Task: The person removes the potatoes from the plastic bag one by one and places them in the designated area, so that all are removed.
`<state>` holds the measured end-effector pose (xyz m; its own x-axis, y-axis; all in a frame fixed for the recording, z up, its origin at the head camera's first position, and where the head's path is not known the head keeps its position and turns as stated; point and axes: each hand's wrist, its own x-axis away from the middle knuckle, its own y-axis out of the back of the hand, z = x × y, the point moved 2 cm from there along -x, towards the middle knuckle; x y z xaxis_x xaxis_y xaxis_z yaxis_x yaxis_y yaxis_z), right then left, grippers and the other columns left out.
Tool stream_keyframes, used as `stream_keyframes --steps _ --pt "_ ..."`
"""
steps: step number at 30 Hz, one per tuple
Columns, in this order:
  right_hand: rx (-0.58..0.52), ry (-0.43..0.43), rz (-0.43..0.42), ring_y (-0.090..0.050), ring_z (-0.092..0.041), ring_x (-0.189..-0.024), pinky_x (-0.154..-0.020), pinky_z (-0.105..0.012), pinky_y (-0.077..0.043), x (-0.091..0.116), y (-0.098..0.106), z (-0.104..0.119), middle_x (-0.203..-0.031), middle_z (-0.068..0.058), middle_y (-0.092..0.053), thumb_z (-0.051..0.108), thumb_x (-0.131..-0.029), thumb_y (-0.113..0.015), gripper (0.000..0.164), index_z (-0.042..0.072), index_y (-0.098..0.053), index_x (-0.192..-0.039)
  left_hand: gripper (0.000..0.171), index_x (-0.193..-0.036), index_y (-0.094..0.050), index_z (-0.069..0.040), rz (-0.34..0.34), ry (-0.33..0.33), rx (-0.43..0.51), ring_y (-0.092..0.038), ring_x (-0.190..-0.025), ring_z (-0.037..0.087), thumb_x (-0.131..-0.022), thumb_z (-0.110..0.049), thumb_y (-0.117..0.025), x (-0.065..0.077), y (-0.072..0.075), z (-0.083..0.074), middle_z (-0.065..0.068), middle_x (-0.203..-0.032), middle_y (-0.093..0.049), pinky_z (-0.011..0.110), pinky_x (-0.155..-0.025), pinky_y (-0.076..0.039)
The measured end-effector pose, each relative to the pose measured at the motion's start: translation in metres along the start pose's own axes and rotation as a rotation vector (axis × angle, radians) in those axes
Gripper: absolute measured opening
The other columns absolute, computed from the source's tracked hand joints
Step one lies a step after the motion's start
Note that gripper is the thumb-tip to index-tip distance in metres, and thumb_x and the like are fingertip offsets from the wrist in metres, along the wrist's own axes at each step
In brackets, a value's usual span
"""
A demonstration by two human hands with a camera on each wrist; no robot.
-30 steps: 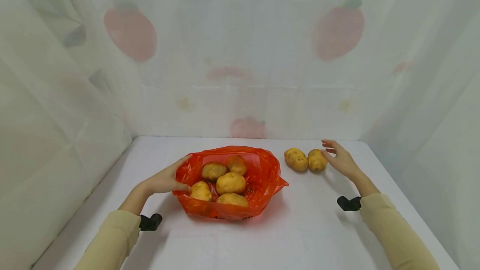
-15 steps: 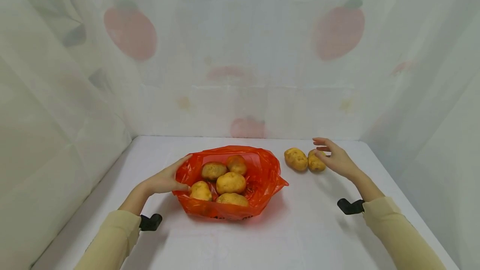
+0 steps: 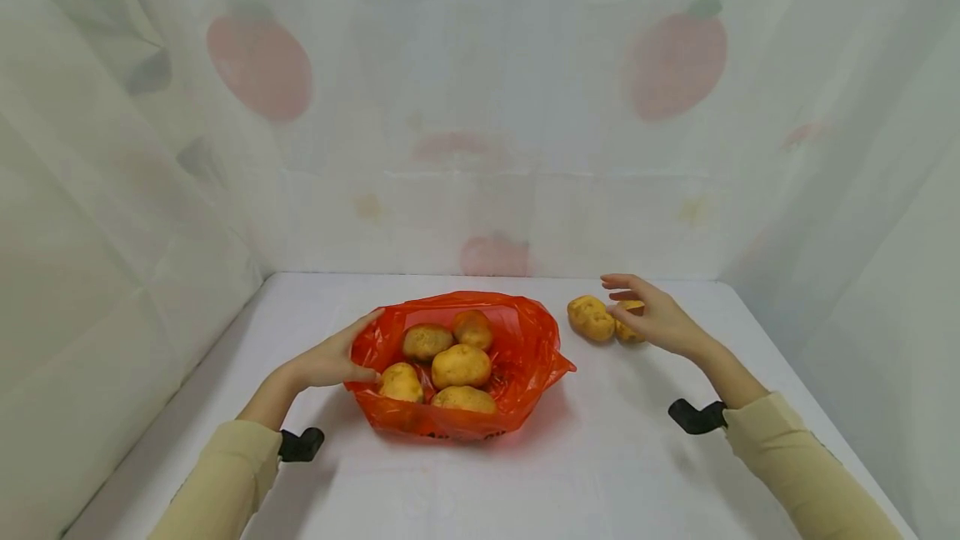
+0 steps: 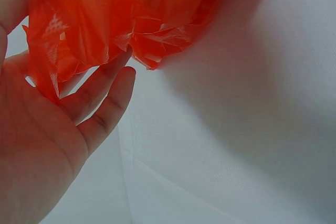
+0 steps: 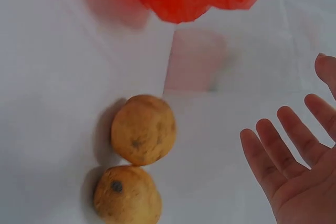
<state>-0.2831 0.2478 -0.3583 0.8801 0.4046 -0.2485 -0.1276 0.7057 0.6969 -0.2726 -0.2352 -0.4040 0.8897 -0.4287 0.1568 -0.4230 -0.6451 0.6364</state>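
A red plastic bag (image 3: 525, 390) lies spread wide on the table, with several potatoes (image 3: 461, 366) inside. My left hand (image 3: 330, 361) holds the bag's left rim, thumb near the front and fingers farther back. In the left wrist view, the red film (image 4: 157, 40) covers part of my left hand (image 4: 47, 135). Two potatoes lie outside, right of the bag: a left potato (image 3: 590, 319) and a right potato (image 3: 628, 330), partly hidden behind my right hand (image 3: 660, 319). That hand hovers with spread fingers and holds nothing. The right wrist view shows both potatoes touching, apart from my right hand (image 5: 299, 166).
A white table (image 3: 600, 457) carries everything. White cloth walls (image 3: 480, 107) with faded fruit prints stand at the back and both sides. A black wrist mount (image 3: 697, 416) sticks out from each sleeve.
My right hand has moved left, from beside the right potato to in front of it in the head view. My left hand, the bag and the potatoes have stayed in place.
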Motion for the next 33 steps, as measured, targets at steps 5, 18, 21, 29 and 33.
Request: stream_keyframes --steps 5,18,21,29,33 --pt "-0.022 0.048 0.028 -0.05 -0.035 -0.117 -0.093 -0.053 -0.043 -0.002 -0.004 0.018 -0.135 -0.014 -0.046 0.013 -0.088 -0.06 0.052 0.011 -0.039 -0.136 0.099 -0.149 -0.01 -0.023 0.001 -0.006 0.007 -0.026 -0.132 0.039 -0.074 -0.022 -0.075 0.0 0.0 0.0 0.012 -0.152 -0.014 0.054 -0.095 -0.042" --pt "-0.062 0.171 0.083 -0.053 -0.023 -0.116 -0.091 -0.042 -0.048 -0.004 -0.02 0.058 -0.135 -0.001 -0.048 0.023 -0.088 -0.061 0.05 0.019 -0.042 -0.135 0.1 -0.149 -0.01 -0.024 -0.001 -0.004 0.011 -0.025 -0.132 0.039 -0.074 -0.021 -0.076 -0.001 -0.003 -0.001 0.012 -0.152 -0.014 0.053 -0.094 -0.043" --pt "-0.076 0.204 0.1 -0.053 -0.02 -0.117 -0.09 -0.039 -0.049 -0.005 -0.025 0.068 -0.135 0.001 -0.047 0.023 -0.088 -0.062 0.051 0.018 -0.042 -0.135 0.099 -0.149 -0.01 -0.024 -0.004 -0.005 0.004 -0.025 -0.132 0.039 -0.074 -0.022 -0.075 -0.001 -0.003 -0.001 0.012 -0.152 -0.014 0.054 -0.094 -0.042" --pt "-0.171 0.273 0.203 -0.052 -0.027 -0.116 -0.089 -0.036 -0.05 -0.013 -0.046 0.093 -0.133 -0.001 -0.048 0.017 -0.088 -0.062 0.05 0.018 -0.043 -0.133 0.099 -0.149 -0.01 -0.024 -0.006 -0.013 0.006 -0.026 -0.132 0.039 -0.074 -0.022 -0.076 0.0 -0.002 0.0 0.012 -0.152 -0.015 0.054 -0.094 -0.042" --pt "-0.127 0.289 0.242 -0.054 -0.017 -0.113 -0.088 -0.034 -0.05 -0.015 -0.055 0.103 -0.132 0.004 -0.048 0.025 -0.088 -0.061 0.049 0.024 -0.042 -0.134 0.099 -0.149 -0.01 -0.024 -0.004 -0.012 0.008 -0.026 -0.132 0.039 -0.074 -0.022 -0.076 0.0 -0.002 0.0 0.012 -0.152 -0.016 0.054 -0.095 -0.042"
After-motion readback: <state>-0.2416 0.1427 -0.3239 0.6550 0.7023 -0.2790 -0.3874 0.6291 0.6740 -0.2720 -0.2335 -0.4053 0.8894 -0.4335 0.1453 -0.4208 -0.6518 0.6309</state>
